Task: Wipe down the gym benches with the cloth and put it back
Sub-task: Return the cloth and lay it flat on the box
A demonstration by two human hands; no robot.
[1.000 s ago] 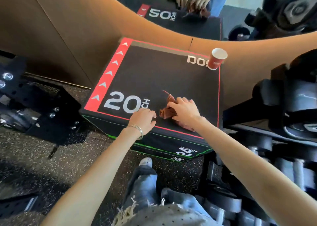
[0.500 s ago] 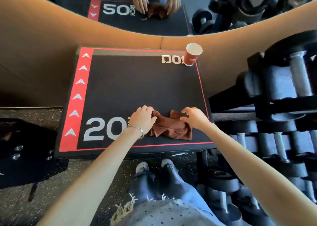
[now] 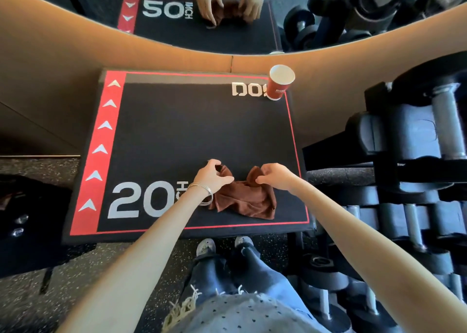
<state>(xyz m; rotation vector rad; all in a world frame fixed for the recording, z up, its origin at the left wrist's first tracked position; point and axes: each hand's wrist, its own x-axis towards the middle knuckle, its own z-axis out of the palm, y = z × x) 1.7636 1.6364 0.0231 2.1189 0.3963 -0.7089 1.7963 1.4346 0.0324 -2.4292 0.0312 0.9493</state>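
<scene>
The brown cloth (image 3: 243, 201) lies at the near right of the black plyo box (image 3: 192, 130), just right of its "20" marking. A moment ago it was bunched under the hands; now the left hand (image 3: 212, 176) and right hand (image 3: 274, 176) each pinch a far corner and lift it, likely folding or spreading it. The pinching fingertips are partly hidden. A red paper cup (image 3: 280, 83) stands at the far right corner.
</scene>
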